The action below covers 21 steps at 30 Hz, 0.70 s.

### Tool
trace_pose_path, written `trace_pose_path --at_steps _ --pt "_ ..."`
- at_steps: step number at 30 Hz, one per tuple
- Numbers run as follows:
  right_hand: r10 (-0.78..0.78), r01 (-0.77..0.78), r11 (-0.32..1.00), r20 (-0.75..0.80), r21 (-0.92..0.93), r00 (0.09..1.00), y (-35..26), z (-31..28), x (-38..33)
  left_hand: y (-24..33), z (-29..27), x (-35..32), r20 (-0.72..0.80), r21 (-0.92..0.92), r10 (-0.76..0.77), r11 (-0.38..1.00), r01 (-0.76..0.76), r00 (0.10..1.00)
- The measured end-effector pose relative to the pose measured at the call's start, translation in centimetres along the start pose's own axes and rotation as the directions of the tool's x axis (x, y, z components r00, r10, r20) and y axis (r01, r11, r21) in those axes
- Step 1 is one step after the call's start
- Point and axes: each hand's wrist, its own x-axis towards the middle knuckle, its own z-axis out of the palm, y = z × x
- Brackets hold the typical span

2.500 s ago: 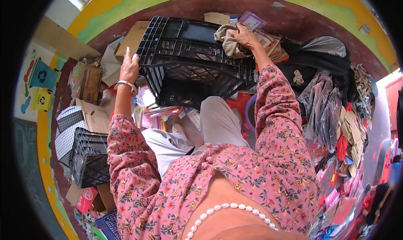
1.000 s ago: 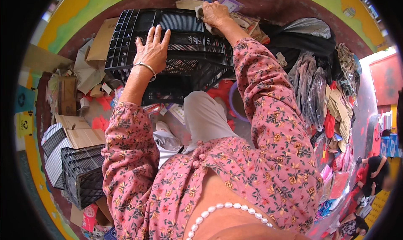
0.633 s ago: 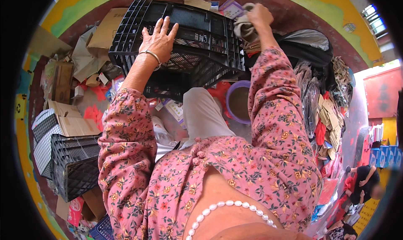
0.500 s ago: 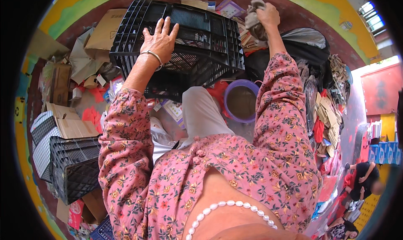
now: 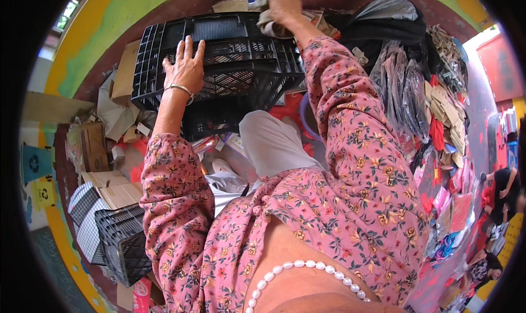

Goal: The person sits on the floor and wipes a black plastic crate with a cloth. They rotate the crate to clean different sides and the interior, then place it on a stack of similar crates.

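A large black plastic crate (image 5: 249, 61) stands tilted in front of me, its slatted sides showing. My left hand (image 5: 185, 72) lies on its near upper side, fingers spread, with a bangle at the wrist. At the crate's far right corner, my right hand (image 5: 285, 9) is closed around a crumpled grey-brown rag (image 5: 269, 27). The rag hangs at the crate's edge and seems to touch it. The right fingertips are partly hidden by the hand itself.
A purple-rimmed bucket (image 5: 304, 116) stands by my knee, partly behind my right sleeve. Another black crate (image 5: 123, 242) and flattened cardboard (image 5: 112, 187) are at left. Dark bags (image 5: 383, 25) and plastic-wrapped bundles (image 5: 402, 88) crowd the right. Other people are at the far right.
My right hand has moved left with the rag, from beyond the crate's right side to its far corner. My left hand stays on the crate. The whole view has turned somewhat.
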Motion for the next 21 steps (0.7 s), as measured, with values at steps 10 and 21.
trace_pose_path --at_steps 10,21 --pt "0.377 0.064 0.333 -0.195 0.941 0.905 13.2 -9.8 -0.5 -1.6 0.2 -1.7 -0.008 0.001 0.045 0.999 -0.045 0.999" --pt "-0.054 0.279 0.139 -0.274 0.95 0.96 -2.2 -6.3 -0.6 -0.3 0.2 -0.2 0.002 0.011 0.028 1.0 -0.028 1.0"
